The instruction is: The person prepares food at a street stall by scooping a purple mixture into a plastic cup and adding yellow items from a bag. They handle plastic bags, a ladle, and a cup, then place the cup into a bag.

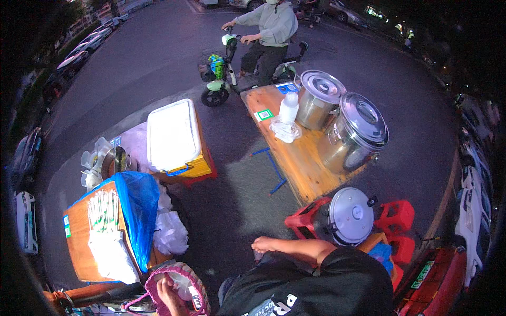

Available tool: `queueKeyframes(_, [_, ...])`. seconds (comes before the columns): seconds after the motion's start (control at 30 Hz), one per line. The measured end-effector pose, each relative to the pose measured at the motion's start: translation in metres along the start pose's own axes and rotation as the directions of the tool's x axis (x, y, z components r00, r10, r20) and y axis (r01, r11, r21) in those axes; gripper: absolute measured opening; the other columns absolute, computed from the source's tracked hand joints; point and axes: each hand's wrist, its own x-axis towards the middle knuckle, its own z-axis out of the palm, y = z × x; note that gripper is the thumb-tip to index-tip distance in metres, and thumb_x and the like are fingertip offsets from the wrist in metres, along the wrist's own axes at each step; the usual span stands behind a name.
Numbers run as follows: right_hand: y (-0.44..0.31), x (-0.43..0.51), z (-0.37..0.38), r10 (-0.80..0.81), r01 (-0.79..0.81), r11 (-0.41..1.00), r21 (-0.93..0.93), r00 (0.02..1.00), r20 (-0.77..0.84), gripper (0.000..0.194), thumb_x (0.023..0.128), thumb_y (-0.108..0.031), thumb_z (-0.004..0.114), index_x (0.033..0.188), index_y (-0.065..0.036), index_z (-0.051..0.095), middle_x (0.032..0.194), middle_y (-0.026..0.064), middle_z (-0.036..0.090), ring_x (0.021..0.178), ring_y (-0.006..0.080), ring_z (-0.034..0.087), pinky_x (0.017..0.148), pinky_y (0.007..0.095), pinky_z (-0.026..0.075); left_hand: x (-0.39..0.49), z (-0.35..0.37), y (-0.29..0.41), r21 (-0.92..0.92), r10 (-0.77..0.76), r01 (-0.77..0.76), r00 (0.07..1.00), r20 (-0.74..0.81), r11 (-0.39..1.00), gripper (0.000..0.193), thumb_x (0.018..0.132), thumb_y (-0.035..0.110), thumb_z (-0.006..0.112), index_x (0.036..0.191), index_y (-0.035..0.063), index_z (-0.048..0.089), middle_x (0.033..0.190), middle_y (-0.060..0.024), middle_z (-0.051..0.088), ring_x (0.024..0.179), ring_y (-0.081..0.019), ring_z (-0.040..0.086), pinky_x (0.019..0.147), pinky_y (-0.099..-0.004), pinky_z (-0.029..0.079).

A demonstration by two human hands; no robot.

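My left hand (168,290) is inside a pink woven basket (149,282) at the bottom left, over clear plastic bags (182,285); its fingers are curled and partly hidden, so I cannot tell whether they hold anything. My right hand (261,245) is at the end of a bent forearm in front of my body, with loosely curled fingers and nothing seen in it. Left of it stands a wooden table (75,252) bearing wrapped chopsticks (103,209), a stack of white bags (112,256) and a blue plastic bag (140,209).
A wooden table (272,138) holds two lidded steel pots (322,98) and a stack of white cups (289,106). A round-lidded pot (351,215) stands by red stools (395,215). A white-lidded yellow box (193,166) is ahead left. A person (272,27) sits on an electric bike (216,87) beyond.
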Motion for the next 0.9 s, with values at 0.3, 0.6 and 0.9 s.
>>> queueKeyframes(0.3, [-0.237,-0.153,0.124,-0.469,0.062,0.868,0.493,0.430,0.771,0.037,0.104,-0.040,0.061,0.119,-0.006,0.060,0.089,0.0084,0.070,0.072,0.0179,0.068,0.066,0.0326,0.058,-0.061,0.236,0.053,0.285,-0.387,0.437,0.165,0.907,0.853,0.045,0.107,0.036,0.054,0.123,-0.0042,0.065,0.097,-0.0157,0.073,0.089,-0.0291,0.074,0.078,-0.0358,0.057])
queueKeyframes(0.6, [-0.253,-0.157,0.128,-0.418,0.221,0.908,0.356,0.544,0.728,0.032,0.104,-0.038,0.055,0.109,-0.006,0.059,0.090,0.0070,0.065,0.077,0.0171,0.063,0.072,0.0328,0.053,-0.033,0.235,0.026,0.282,-0.284,0.525,-0.079,0.956,0.803,0.050,0.107,0.033,0.050,0.133,-0.0107,0.056,0.098,-0.0181,0.072,0.094,-0.0313,0.073,0.084,-0.0402,0.056])
queueKeyframes(0.9, [-0.234,-0.090,0.202,-0.064,0.183,0.982,-0.044,0.545,0.836,0.031,0.104,-0.036,0.050,0.098,-0.006,0.058,0.092,0.0055,0.060,0.083,0.0164,0.057,0.078,0.0329,0.048,-0.073,0.156,0.014,-0.090,-0.126,0.615,0.299,0.946,0.783,0.048,0.110,0.035,0.047,0.135,-0.0057,0.055,0.104,-0.0181,0.073,0.096,-0.0281,0.071,0.087,-0.0369,0.053])
